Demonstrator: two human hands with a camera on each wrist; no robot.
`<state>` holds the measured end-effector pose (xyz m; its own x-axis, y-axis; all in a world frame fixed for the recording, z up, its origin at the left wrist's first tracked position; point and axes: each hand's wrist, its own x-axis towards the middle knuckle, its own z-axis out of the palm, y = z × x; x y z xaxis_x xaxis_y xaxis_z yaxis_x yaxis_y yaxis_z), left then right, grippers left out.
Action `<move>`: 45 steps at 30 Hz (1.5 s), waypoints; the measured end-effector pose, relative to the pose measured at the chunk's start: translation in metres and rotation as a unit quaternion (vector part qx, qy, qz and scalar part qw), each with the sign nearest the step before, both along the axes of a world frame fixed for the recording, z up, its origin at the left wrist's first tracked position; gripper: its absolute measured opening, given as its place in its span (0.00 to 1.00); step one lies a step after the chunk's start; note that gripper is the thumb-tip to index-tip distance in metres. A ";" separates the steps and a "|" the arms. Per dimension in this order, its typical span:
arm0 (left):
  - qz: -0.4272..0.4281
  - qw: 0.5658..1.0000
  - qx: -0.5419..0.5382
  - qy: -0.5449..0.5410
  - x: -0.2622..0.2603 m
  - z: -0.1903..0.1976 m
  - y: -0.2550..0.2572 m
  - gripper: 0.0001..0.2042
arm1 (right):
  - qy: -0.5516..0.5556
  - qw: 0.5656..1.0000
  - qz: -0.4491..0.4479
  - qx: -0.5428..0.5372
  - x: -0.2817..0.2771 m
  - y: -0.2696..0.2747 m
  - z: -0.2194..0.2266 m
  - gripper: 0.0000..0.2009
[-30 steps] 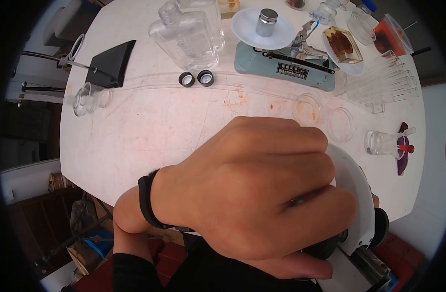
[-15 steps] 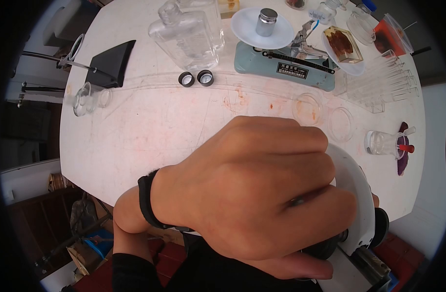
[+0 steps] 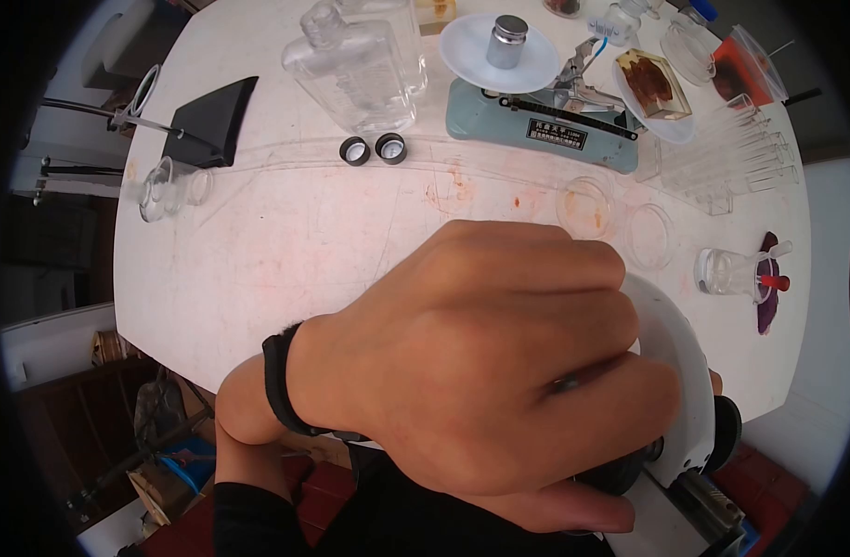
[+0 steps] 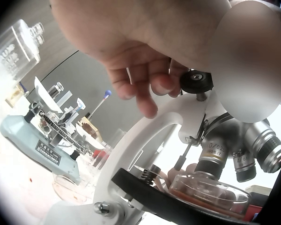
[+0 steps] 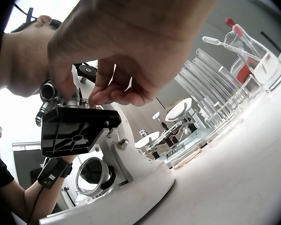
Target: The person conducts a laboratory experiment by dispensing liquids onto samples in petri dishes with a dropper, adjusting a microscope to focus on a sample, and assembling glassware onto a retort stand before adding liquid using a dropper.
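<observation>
A white microscope (image 3: 666, 371) stands at the table's near edge. My left hand (image 3: 480, 353) bends over its top, thumb and index finger around a black part of it; in the left wrist view the other fingers of this hand (image 4: 145, 51) hang curled beside a black knob (image 4: 195, 82). A clear round dish (image 4: 210, 192) with reddish-brown contents sits on the stage (image 4: 154, 197), beneath the objectives (image 4: 213, 152). At stage height my right hand (image 5: 126, 51) pinches the dish between thumb and fingers. The head view mostly hides that hand.
Behind are a balance (image 3: 545, 125) bearing a metal weight (image 3: 508, 42) and an amber block (image 3: 652, 88), clear bottles (image 3: 355, 74), and black caps (image 3: 391, 148). Racked glass tubes (image 3: 740, 158) and a beaker (image 3: 722, 272) with droppers stand right; a small flask (image 3: 155, 195) lies left.
</observation>
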<state>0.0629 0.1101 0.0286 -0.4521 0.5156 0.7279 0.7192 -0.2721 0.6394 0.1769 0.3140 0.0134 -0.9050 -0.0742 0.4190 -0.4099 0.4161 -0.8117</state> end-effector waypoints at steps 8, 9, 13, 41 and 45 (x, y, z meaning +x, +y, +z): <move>0.000 1.000 -0.002 -0.011 0.001 0.001 0.000 0.30 | -0.001 1.000 -0.006 0.005 0.002 -0.001 0.001 0.14; 0.000 1.000 -0.002 -0.011 0.001 0.001 0.000 0.30 | -0.002 1.000 -0.008 0.008 0.003 -0.001 0.001 0.14; -0.001 1.000 -0.004 -0.011 0.001 0.001 0.000 0.30 | -0.006 1.000 -0.017 0.020 0.003 -0.003 0.003 0.14; 0.013 0.993 -0.080 0.090 -0.004 0.003 -0.013 0.17 | -0.017 0.999 -0.024 -0.018 0.037 0.015 -0.006 0.20; 0.024 0.992 -0.091 0.088 -0.001 0.003 -0.014 0.17 | -0.133 0.987 -0.016 -0.087 0.059 0.023 -0.006 0.36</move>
<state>0.0619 0.0958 0.0319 -0.3543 0.6258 0.6949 0.8331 -0.1263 0.5385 0.2354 0.3369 0.0072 -0.9854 0.0077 0.1703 -0.1619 0.2704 -0.9490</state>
